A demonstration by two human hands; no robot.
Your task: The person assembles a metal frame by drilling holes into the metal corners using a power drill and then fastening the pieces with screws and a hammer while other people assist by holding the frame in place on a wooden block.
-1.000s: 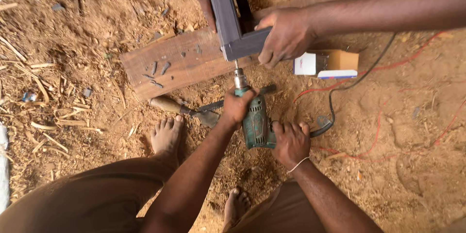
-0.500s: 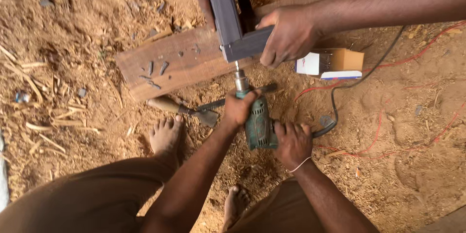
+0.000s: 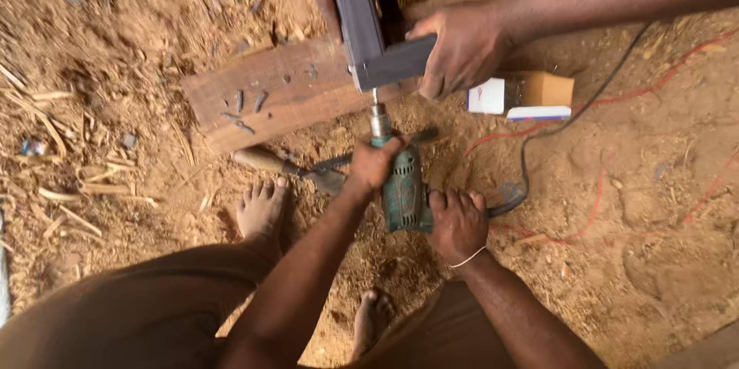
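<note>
The green electric hand drill (image 3: 405,192) lies almost level just above the sandy ground, its bit pressed against the lower corner of the dark grey L-shaped metal angle piece (image 3: 375,34), which rests on a reddish wooden plank (image 3: 273,92). Compared with half a second ago the drill and the metal piece sit in the same places and the bit is at the same spot, so the drilling looks to be in steady progress rather than starting or ending. The left hand (image 3: 375,165) wraps the drill's front body just behind the chuck, its grip closed tight on the housing, forearm stretched forward. The right hand (image 3: 458,223) clasps the rear handle, its grip also closed, a thin band at the wrist. Another person's hand (image 3: 462,50) steadies the angle piece from above. Beside it stands a small cardboard box (image 3: 523,96); a black cable (image 3: 554,130) trails away, and a wood-handled tool (image 3: 292,167) lies near a bare foot (image 3: 262,211).
</note>
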